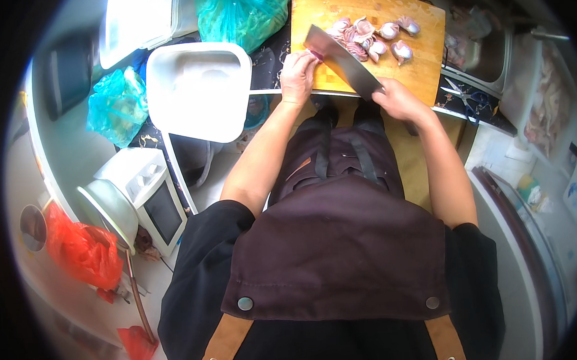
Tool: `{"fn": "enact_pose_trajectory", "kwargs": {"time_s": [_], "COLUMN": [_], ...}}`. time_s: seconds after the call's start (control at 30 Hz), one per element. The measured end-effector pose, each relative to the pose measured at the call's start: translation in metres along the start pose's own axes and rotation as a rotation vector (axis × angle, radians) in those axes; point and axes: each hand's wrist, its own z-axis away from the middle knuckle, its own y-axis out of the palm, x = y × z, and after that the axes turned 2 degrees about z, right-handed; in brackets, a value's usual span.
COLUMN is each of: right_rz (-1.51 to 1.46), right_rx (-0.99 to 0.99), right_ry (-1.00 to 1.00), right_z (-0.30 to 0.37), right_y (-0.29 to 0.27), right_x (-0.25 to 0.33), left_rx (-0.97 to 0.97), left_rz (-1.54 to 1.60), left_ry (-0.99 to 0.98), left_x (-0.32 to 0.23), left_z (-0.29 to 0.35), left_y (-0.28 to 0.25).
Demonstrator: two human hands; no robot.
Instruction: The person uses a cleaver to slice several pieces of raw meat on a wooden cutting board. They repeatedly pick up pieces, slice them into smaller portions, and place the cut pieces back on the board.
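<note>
The person's right hand [397, 98] grasps the handle of a broad-bladed cleaver [344, 62], whose blade slants up and to the left across the near left part of a wooden cutting board [421, 55]. At the left edge of this board, the left hand [298, 76] pinches a small dark-pink piece [316, 54] with its fingers drawn together, close beside the blade. Whether the edge touches the piece cannot be made out.

Just beyond the blade, pinkish-purple pieces [364, 30] lie on the board, some heaped together and a few rounded ones set apart toward the right. The board rests on a dark bench [502, 122], where scissors [463, 99] with dark blue handles lie to its right, near a metal tray [500, 48] with pale contents.

To the left of the board stands a white basin [198, 97], with a full teal bag [246, 18] behind it. The person wears a dark apron [343, 248] with tan straps.
</note>
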Motion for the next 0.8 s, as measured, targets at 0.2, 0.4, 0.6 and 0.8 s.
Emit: {"fn": "enact_pose_trajectory", "kwargs": {"time_s": [0.2, 0.4, 0.6, 0.8], "right_rz": [-0.071, 0.003, 0.070, 0.334], "right_rx": [0.054, -0.074, -0.243, -0.242], "right_ry": [0.101, 0.135, 0.009, -0.085], "right_z": [0.051, 0.082, 0.086, 0.058], "right_y": [-0.019, -0.018, 0.009, 0.051], "right_x": [0.012, 0.009, 0.044, 0.078], "left_rx": [0.031, 0.066, -0.085, -0.031], "left_rz": [0.009, 0.024, 0.215, -0.051], "left_ry": [-0.029, -0.074, -0.407, -0.120], "left_x": [0.001, -0.009, -0.013, -0.010], "left_z": [0.003, 0.005, 0.020, 0.017], "left_y": [-0.003, -0.017, -0.013, -0.016]}}
